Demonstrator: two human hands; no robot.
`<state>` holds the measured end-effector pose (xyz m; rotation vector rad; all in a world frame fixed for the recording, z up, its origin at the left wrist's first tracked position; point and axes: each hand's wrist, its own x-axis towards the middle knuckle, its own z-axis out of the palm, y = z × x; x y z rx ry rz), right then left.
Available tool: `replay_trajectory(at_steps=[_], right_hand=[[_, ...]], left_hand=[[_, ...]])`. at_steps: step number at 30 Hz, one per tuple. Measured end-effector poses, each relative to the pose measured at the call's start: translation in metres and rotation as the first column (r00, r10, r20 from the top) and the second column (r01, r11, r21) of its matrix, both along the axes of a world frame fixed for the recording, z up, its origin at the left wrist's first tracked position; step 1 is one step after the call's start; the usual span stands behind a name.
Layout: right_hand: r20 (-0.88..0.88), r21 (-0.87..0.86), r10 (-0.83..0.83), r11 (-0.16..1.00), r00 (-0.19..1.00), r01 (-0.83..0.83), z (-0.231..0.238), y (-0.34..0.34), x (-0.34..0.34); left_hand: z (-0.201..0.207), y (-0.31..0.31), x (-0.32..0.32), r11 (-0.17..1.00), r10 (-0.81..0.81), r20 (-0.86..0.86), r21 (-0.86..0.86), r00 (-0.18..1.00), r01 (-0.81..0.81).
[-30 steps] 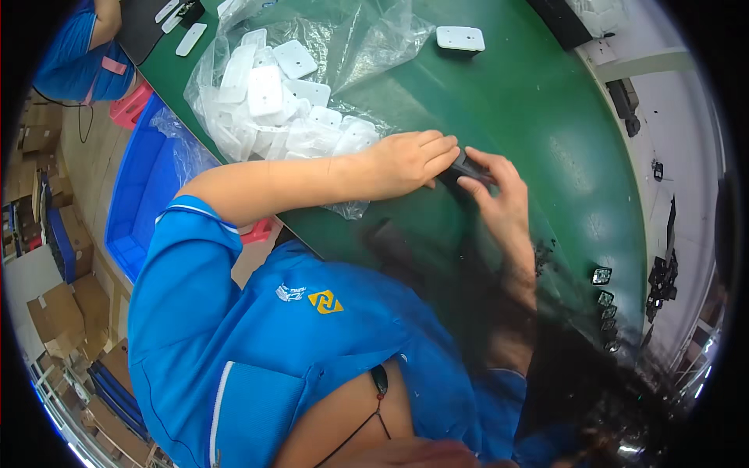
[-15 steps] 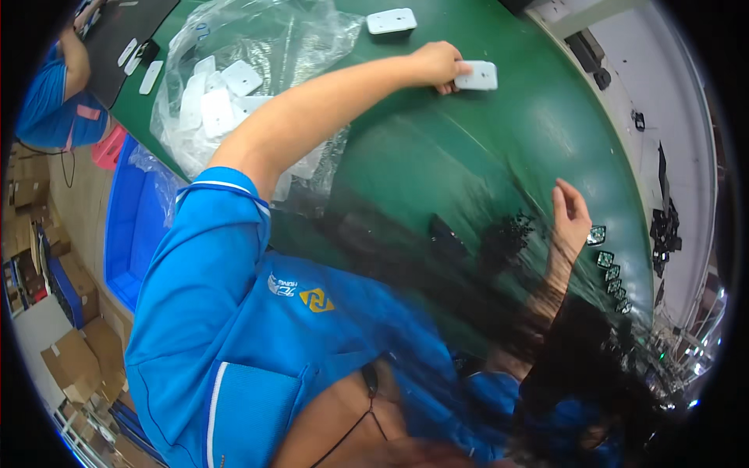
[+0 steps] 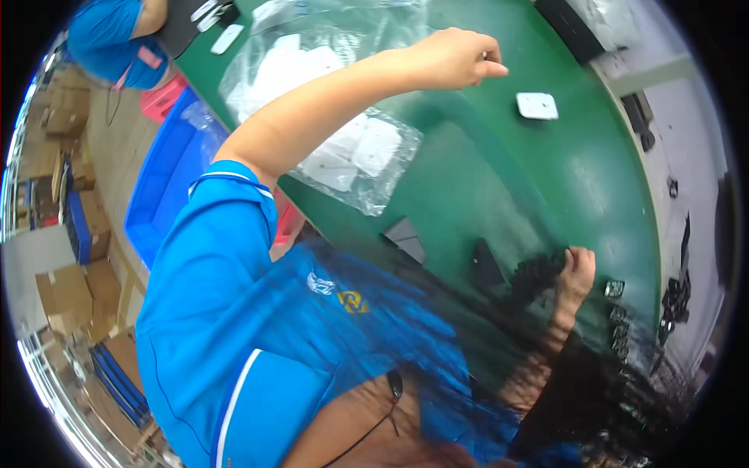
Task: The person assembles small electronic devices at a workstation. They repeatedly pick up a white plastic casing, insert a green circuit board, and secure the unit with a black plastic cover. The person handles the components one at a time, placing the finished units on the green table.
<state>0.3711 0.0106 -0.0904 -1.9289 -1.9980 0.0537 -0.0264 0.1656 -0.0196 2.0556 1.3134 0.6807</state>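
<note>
My left arm stretches across the green tabletop (image 3: pixel 468 164). My left hand (image 3: pixel 456 61) hovers beside the clear plastic bag (image 3: pixel 404 156), its fingers loosely bent and apart, with nothing visible in them. A white rounded rectangular casing (image 3: pixel 537 104) lies to the right of that hand. Several similar white casings (image 3: pixel 374 147) are in the bag under my forearm. Toward the right edge, my right hand (image 3: pixel 577 271) has its fingers closed together; whatever they hold, if anything, is hidden. Close by lies a clump of small black parts (image 3: pixel 532 273), partly veiled by blurred dark strands.
Small dark square parts (image 3: pixel 614 288) form a row at the right edge. Two dark flat pieces, one greyish (image 3: pixel 406 240) and one black (image 3: pixel 488 265), lie near my body. A blue crate (image 3: pixel 160 195) stands left of the table. Another person's blue sleeve (image 3: pixel 105 35) shows at upper left.
My left hand has let go of the white casing and drawn back leftward from it. My right hand's fingers have closed more. The whole view has turned and shifted.
</note>
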Motion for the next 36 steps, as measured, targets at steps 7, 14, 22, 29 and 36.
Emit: replay_trajectory(at_steps=[7, 14, 22, 29, 36], right_hand=[[-0.261, 0.063, -0.121, 0.988, 0.958, 0.142, 0.017, -0.007, -0.022], [-0.489, 0.011, -0.107, 0.992, 0.866, 0.129, 0.039, -0.025, -0.078], [-0.526, -0.182, -0.145, 0.982, 0.838, 0.055, 0.016, -0.028, -0.066], [-0.657, 0.030, -0.010, 0.999, 0.753, 0.040, 0.041, -0.043, -0.132], [-0.892, 0.019, 0.021, 1.000, 0.451, -0.009, 0.063, -0.041, -0.164]], left_hand=[[-0.035, -0.078, -0.121, 0.976, 0.118, -0.252, 0.210, 0.960, -0.065], [-0.051, -0.148, -0.135, 0.997, -0.040, -0.347, 0.050, 0.937, 0.061], [-0.049, -0.085, -0.165, 0.858, 0.336, -0.528, 0.514, 0.780, -0.021], [-0.052, -0.058, -0.147, 0.958, 0.255, -0.763, 0.281, 0.594, -0.050], [-0.033, -0.067, -0.136, 0.745, 0.433, -0.263, 0.643, 0.862, -0.178]])
